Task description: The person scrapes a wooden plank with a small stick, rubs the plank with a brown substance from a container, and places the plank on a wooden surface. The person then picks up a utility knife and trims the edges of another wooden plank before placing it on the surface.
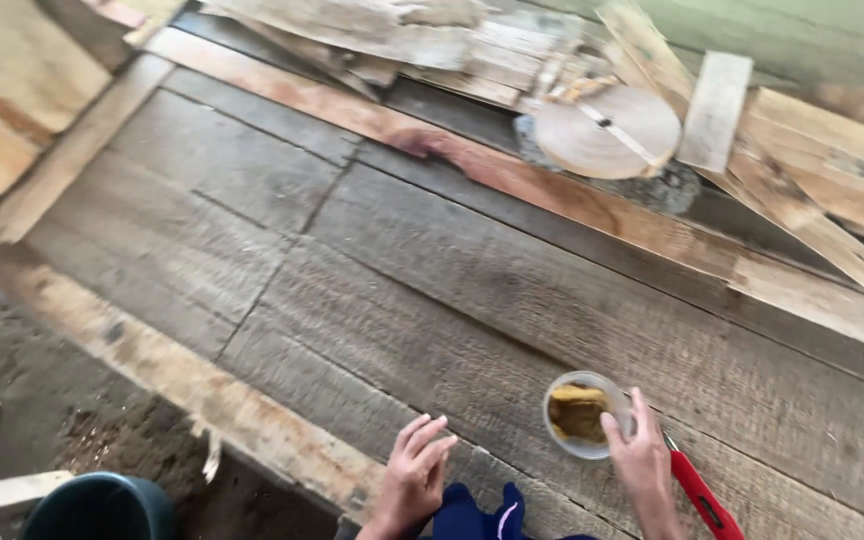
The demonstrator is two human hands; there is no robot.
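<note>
My right hand (644,462) grips the rim of a small clear plastic cup (582,413) holding a yellow-brown paste; the cup rests on the grey wooden planks (432,300). My left hand (411,480) lies flat on the planks near the front edge, fingers together and holding nothing. A red-handled tool (700,493) lies on the boards just right of my right wrist.
A flat round roll of pale wood-coloured tape (607,130) lies at the back among loose boards and offcuts (812,170). A dark blue-green bucket (102,508) stands on the dirt floor at the lower left. Blue cloth (472,515) shows between my arms.
</note>
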